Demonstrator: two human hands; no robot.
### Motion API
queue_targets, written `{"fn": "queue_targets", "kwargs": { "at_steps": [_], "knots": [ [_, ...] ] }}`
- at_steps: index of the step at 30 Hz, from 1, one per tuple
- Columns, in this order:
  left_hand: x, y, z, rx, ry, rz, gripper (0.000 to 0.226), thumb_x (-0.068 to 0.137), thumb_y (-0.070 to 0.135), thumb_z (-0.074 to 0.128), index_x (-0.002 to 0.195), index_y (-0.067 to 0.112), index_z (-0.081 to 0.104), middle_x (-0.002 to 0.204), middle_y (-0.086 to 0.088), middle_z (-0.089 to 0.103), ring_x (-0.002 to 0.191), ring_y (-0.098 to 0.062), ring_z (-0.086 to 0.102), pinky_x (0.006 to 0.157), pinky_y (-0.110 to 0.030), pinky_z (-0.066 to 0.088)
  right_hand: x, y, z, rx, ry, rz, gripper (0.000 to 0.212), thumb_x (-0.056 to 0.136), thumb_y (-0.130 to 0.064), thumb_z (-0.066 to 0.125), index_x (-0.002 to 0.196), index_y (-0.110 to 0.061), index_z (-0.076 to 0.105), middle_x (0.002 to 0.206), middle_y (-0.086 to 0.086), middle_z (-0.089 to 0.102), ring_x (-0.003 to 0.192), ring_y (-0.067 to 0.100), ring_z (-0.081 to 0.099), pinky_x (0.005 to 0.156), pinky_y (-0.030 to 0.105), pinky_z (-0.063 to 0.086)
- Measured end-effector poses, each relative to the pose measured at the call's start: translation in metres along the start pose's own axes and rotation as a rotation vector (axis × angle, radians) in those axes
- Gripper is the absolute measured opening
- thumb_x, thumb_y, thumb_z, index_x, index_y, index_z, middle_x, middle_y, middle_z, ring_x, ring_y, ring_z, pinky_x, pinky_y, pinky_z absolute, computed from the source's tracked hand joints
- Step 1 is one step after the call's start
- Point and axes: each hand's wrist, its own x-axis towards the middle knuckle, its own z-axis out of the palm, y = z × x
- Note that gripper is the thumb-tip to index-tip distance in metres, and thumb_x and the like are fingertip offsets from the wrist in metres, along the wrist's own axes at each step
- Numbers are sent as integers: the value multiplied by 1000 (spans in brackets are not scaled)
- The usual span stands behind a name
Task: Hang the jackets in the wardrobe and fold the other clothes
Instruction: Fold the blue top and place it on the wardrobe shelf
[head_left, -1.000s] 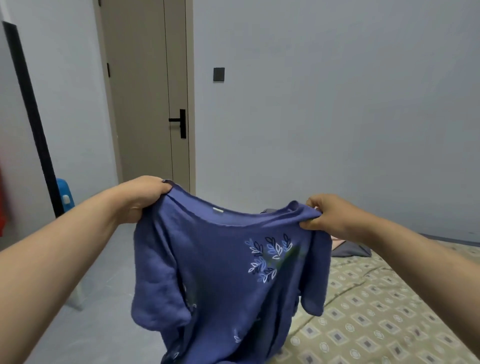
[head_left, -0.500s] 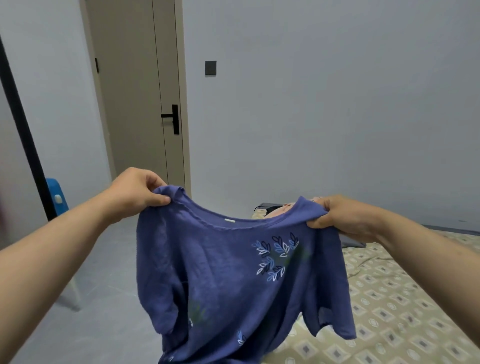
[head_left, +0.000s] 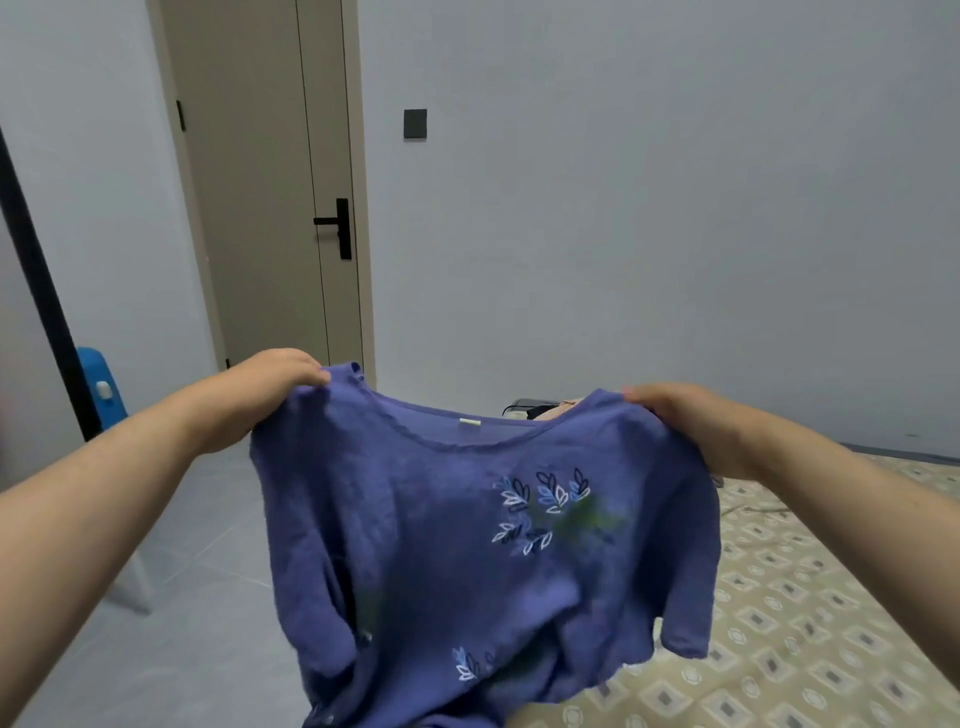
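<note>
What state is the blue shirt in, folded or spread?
Spread: the blue shirt hangs unfolded, left hand and right hand gripping its shoulders.

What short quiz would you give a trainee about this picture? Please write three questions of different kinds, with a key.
1. True or false: the left hand and the right hand both hold the blue shirt up at its shoulders.
2. Choose one: the stitched pattern on the shirt's front shows A) leaves, B) stars, C) letters.
3. Fill in: the door behind the shirt is ____ (open or shut).

Key: 1 true; 2 A; 3 shut.
</note>
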Motion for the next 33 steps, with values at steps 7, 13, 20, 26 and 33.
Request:
{"fn": "queue_targets", "kwargs": {
  "at_steps": [7,13,20,26,33],
  "knots": [
    [2,12,-10,403,174,50,9,84,10,67,77,6,68,79,-11,66,74,-26,61,60,-32,44,-7,-21,-3,-452,359,-201,17,92,-7,54,76,-11,56,72,4,54,68,17,47,58,29,32],
    [0,45,-32,309,407,114,20,81,8,69,65,21,70,67,0,65,70,-22,59,56,-27,44,-17,-58,-15,-435,662,-458,22,99,-12,47,79,-17,54,74,-2,55,67,14,46,59,30,36],
    [-12,118,-56,51,591,271,31,86,1,49,77,18,73,79,-4,69,79,-24,61,63,-29,45,-53,-125,-42,-461,783,-599,14,99,-16,49,87,-12,55,81,-1,57,72,13,49,61,27,37],
    [-18,201,-73,-212,608,383,35,96,20,48,67,2,56,66,-9,51,66,-25,42,62,-33,36,-102,-191,-68,-346,933,-753,17,90,-20,66,84,-6,57,78,5,59,68,16,48,60,29,39],
    [-62,290,-108,-154,852,692,47,102,17,45,57,6,40,57,-7,40,54,-18,33,46,-22,26,-174,-246,-99,-241,1074,-950,21,90,-25,69,81,-8,61,74,2,59,64,13,49,57,28,39]
  ]
}}
